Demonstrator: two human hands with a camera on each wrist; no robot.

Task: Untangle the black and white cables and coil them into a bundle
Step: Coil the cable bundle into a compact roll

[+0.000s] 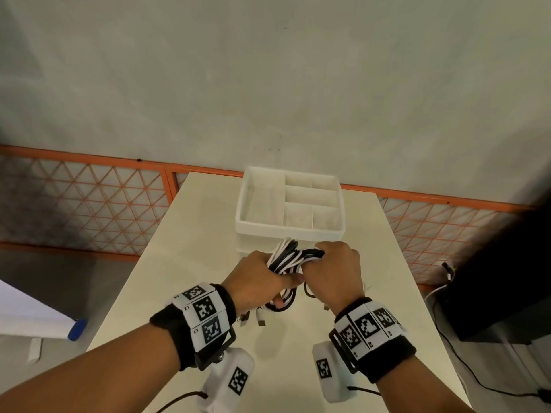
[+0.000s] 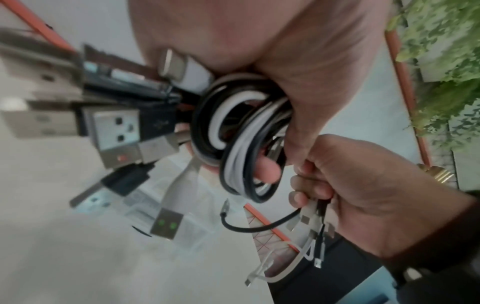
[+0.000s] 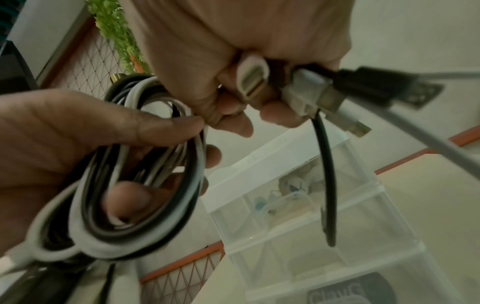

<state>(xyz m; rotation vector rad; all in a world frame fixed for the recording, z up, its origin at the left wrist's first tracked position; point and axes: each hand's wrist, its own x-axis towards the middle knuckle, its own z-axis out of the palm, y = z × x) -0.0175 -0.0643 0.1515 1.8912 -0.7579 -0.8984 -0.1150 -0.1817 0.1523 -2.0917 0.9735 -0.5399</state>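
Observation:
Both hands hold one bundle of black and white cables (image 1: 287,254) in the air above the white table (image 1: 185,263). My left hand (image 1: 259,275) grips the coiled loops, with its fingers curled through the coil (image 2: 241,139). Several USB plugs (image 2: 114,131) hang loose beside that palm. My right hand (image 1: 334,269) grips the other side of the bundle. In the right wrist view its fingers (image 3: 233,115) are curled round cable ends with plugs (image 3: 311,92), and a short black tail (image 3: 327,185) dangles below. The coil (image 3: 145,205) sits in the left hand (image 3: 78,133) there.
A white divided organiser tray (image 1: 289,201) stands on clear drawers (image 3: 311,216) just beyond the hands. Orange mesh fencing (image 1: 89,198) runs behind the table. A dark object with trailing leads (image 1: 492,293) stands to the right of the table.

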